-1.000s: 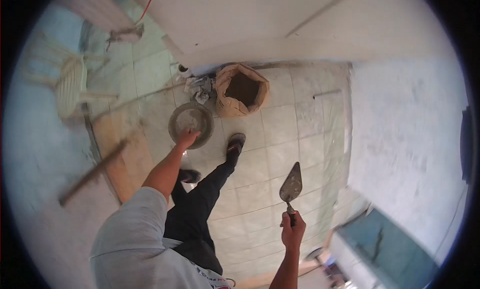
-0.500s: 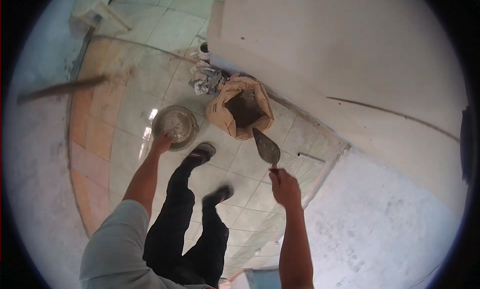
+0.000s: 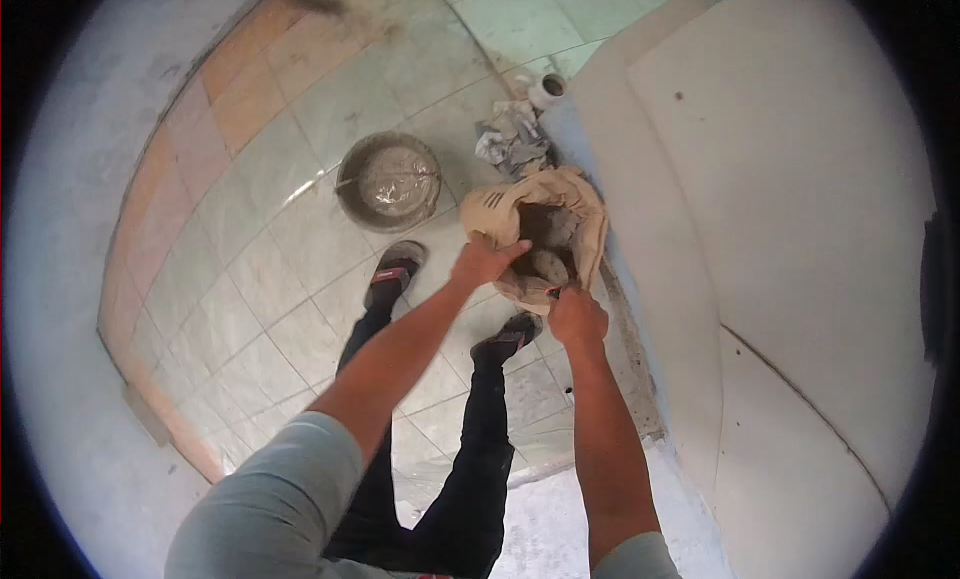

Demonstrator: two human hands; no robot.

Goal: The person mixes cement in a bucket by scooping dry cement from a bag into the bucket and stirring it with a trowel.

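A brown paper sack of grey powder stands open on the tiled floor beside a wall. My left hand grips the sack's near rim and pulls it open. My right hand holds a trowel by its handle, and the blade reaches down inside the sack with powder around it. A round metal pan with grey residue sits on the tiles to the left of the sack, apart from both hands.
Crumpled paper and a small white cup lie behind the sack by the wall. My two shoes stand on the tiles just below the pan and sack. A raised concrete edge curves along the left.
My left hand has left the pan and taken hold of the sack's rim. My right hand has brought the trowel from above the floor down into the sack. The view has swung right.
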